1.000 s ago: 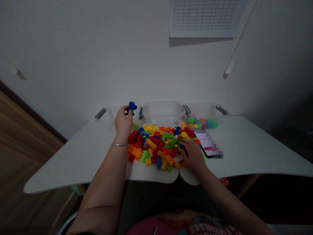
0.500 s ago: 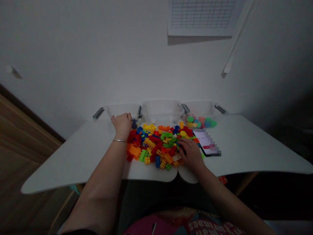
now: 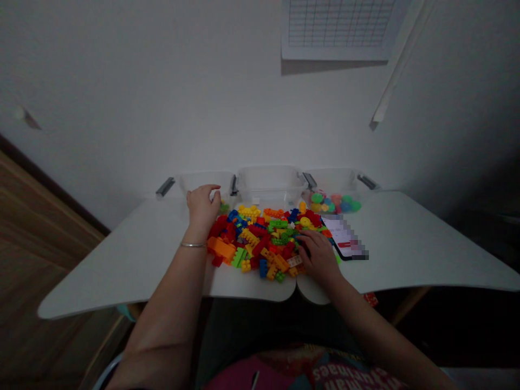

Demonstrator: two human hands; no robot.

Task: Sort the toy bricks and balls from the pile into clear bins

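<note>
Blue piece gone from left hand (image 3: 202,206); hand lowered, fingers loosely curled, empty, at left edge of block pile (image 3: 264,238), near clear bin (image 3: 203,180). Right hand (image 3: 319,254) rests on pile, fingers bent, grip unclear.

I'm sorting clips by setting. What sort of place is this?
Likely a home play or study corner: a white table against a plain wall, a pile of colourful toy bricks, and clear storage bins behind it.
</note>
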